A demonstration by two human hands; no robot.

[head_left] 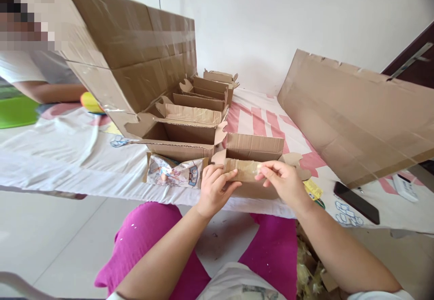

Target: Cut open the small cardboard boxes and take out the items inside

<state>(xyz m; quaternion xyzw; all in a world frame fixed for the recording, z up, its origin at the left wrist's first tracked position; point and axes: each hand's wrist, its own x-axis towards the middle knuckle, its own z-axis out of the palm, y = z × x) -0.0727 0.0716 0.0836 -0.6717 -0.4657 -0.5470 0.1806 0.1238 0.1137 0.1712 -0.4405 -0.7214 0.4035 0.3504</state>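
Note:
A small cardboard box (255, 190) stands at the table's front edge with its flaps up. Shiny clear packing tape (249, 170) covers its near flap. My left hand (217, 187) grips that flap at its left side, fingers and thumb on the cardboard. At the flap's right end my right hand (276, 178) is closed in a pinch on the tape. Just left of my left hand lies a printed snack-like packet (174, 171), touching an open box (181, 146) behind it.
Several more opened cardboard boxes (198, 102) run back in a row. Stacked, taped cartons (135, 56) rise at the left, and a large carton (352, 114) leans at the right. A phone (356, 202) lies near the front edge. Another person's arm (54, 93) is at the far left.

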